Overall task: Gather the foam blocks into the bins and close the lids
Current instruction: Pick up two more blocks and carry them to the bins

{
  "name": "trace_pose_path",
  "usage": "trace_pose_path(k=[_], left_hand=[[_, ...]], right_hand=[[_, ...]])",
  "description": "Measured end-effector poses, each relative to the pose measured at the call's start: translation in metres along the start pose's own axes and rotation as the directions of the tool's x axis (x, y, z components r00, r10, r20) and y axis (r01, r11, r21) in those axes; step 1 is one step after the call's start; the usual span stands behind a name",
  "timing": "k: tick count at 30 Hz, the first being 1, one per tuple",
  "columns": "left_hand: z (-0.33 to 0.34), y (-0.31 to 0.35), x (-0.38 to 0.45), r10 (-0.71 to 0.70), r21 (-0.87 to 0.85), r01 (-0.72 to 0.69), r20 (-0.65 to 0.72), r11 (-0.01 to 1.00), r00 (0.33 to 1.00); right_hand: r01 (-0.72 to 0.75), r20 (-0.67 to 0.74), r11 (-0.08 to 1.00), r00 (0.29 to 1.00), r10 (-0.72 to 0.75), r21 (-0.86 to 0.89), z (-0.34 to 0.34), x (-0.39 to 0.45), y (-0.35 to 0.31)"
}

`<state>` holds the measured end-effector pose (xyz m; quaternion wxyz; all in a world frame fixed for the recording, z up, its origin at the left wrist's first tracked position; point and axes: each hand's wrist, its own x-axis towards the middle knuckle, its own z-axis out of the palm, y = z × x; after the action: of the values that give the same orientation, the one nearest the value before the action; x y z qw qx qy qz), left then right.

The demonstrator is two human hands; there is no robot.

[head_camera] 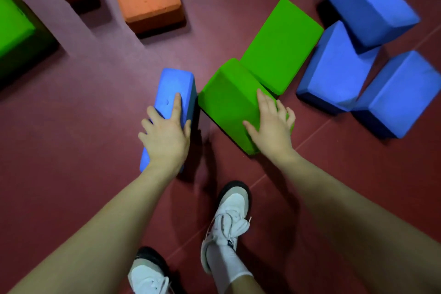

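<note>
Nearest, the left hand clasps the blue block, which stands on edge on the floor with its long axis pointing away. Beside it, the right hand grasps the tilted green block. No bins show.

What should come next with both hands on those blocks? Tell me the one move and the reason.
Probably lift both blocks together off the floor. The left hand already grips the upright blue block, and the right hand grips the near green block, which leans tilted against a second green block. No bin is in view, so carrying must follow.
</note>
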<state>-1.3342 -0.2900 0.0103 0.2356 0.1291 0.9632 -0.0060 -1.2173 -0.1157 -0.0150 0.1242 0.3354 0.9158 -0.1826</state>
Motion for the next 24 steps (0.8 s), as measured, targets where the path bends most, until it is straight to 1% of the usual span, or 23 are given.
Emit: trace_pose_path(k=[2,3,4,6,7,9,10,12,15,17,21,24], left_hand=[[0.001,-0.004,-0.006,-0.004,0.002,0.004,-0.014,1.000,1.000],[0.001,-0.006,-0.008,-0.001,0.001,0.001,-0.014,1.000,1.000],[0.001,-0.008,-0.009,0.008,0.002,-0.008,-0.011,1.000,1.000],[0.003,-0.012,-0.011,0.026,0.021,-0.026,-0.005,0.999,1.000],[0.003,-0.014,-0.011,0.035,0.028,-0.034,-0.006,0.999,0.999],[0.002,-0.018,-0.012,0.047,0.028,-0.046,-0.010,0.999,0.999],[0.001,-0.021,-0.014,0.052,0.028,-0.051,-0.012,0.998,0.999],[-0.005,-0.028,-0.020,0.066,0.038,-0.065,-0.019,0.997,0.998],[-0.025,-0.039,-0.033,0.072,0.042,-0.071,-0.021,0.997,0.997],[-0.046,-0.048,-0.047,0.069,0.034,-0.068,-0.031,0.997,0.997],[-0.111,-0.073,-0.079,0.051,-0.001,-0.051,-0.054,0.999,0.997],[-0.177,-0.097,-0.107,0.053,0.002,-0.053,-0.100,0.999,0.994]], right_hand=[[0.080,-0.047,0.997,0.996,-0.080,-0.010,0.007,-0.012,-0.003],[0.101,-0.064,0.994,0.993,-0.103,-0.029,0.011,-0.015,-0.003],[0.100,-0.052,0.994,0.993,-0.102,-0.039,0.013,-0.018,-0.003],[0.093,0.059,0.995,0.994,-0.090,-0.047,0.014,-0.022,-0.005],[0.119,0.113,0.991,0.987,-0.111,-0.066,0.014,-0.023,-0.006],[0.190,0.158,0.974,0.973,-0.170,-0.124,0.012,-0.026,-0.008],[0.214,0.155,0.965,0.969,-0.191,-0.150,0.011,-0.028,-0.010],[0.241,0.102,0.955,0.969,-0.226,-0.175,0.006,-0.034,-0.018],[0.252,0.001,0.956,0.967,-0.255,-0.152,-0.008,-0.045,-0.038],[0.253,-0.036,0.956,0.965,-0.261,-0.146,-0.027,-0.057,-0.058],[0.271,-0.096,0.950,0.953,-0.287,-0.153,-0.083,-0.088,-0.108],[0.273,-0.135,0.950,0.947,-0.293,-0.149,-0.135,-0.114,-0.161]])
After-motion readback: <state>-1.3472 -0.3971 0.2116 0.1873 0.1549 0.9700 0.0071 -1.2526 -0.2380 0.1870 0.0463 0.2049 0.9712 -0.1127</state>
